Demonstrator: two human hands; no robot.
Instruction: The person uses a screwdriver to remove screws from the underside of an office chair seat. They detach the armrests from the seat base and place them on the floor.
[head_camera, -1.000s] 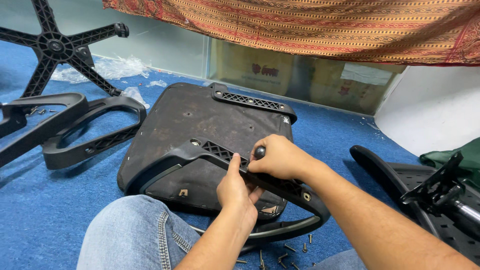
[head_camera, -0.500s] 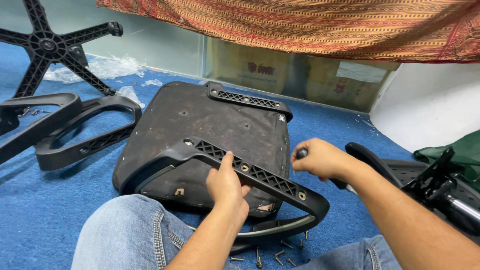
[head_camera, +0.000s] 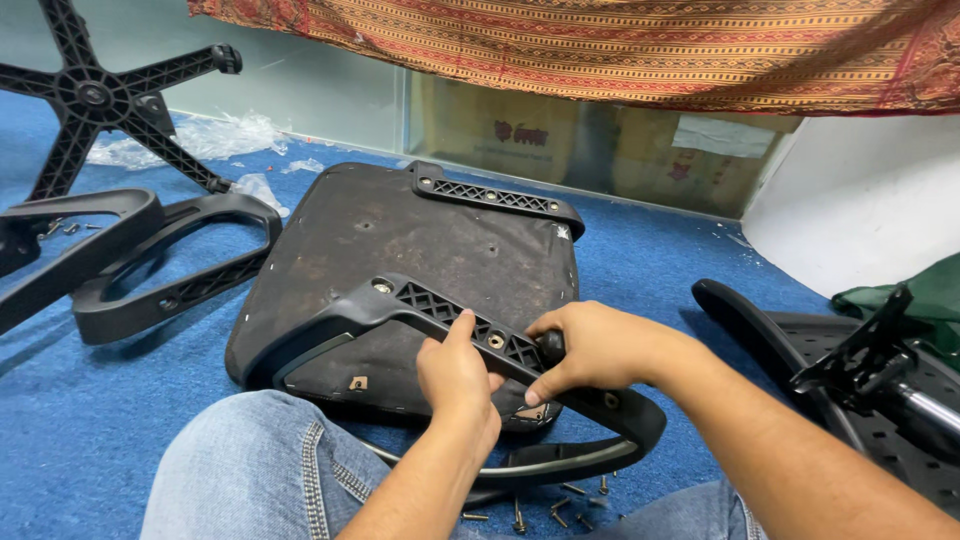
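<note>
An upside-down black chair seat (head_camera: 420, 235) lies on the blue carpet before my knees. A black armrest (head_camera: 400, 303) with a lattice bracket rests across its near edge. My left hand (head_camera: 455, 375) grips that bracket with the thumb up beside a bolt hole. My right hand (head_camera: 590, 345) is closed around the black handle of a screwdriver (head_camera: 551, 345), held down on the bracket just right of my left hand. Its shaft is hidden. A second armrest bracket (head_camera: 495, 197) sits on the seat's far edge.
Several loose screws (head_camera: 545, 505) lie on the carpet between my knees. Two more armrests (head_camera: 150, 265) and a five-arm chair base (head_camera: 95, 100) lie at the left. A perforated backrest with a metal mechanism (head_camera: 870, 370) lies at the right. Cardboard boxes (head_camera: 560, 150) stand under a patterned cloth.
My right hand swung out to the right with the screwdriver, then came back onto the armrest bracket beside my left hand. My left hand stayed on the bracket.
</note>
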